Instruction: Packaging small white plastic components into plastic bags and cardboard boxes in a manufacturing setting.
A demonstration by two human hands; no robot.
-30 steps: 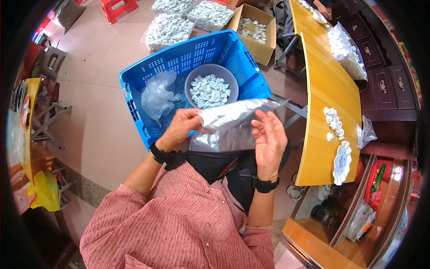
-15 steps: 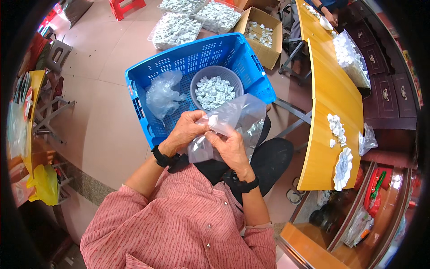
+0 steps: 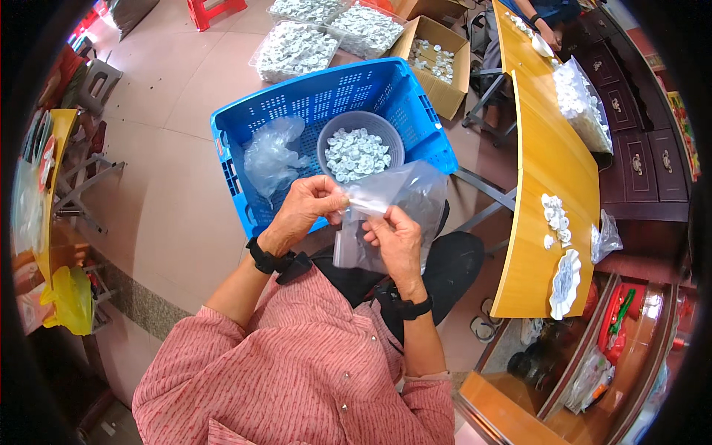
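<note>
Closest to me, my left hand (image 3: 302,211) and right hand (image 3: 393,239) are both pinched shut on the top edge of a clear plastic bag (image 3: 393,211), held over my lap just in front of the blue crate (image 3: 326,111). I judge the bag feather-light, limp and slick, best taken at its mouth edge, as now. Whether it is empty I cannot tell through the glare. Beyond it, the grey bowl (image 3: 337,132) of small white pieces sits in the crate beside crumpled bags (image 3: 271,152); their count is unclear.

Blue crate (image 3: 245,159) ahead; yellow table (image 3: 545,170) rightward.
</note>
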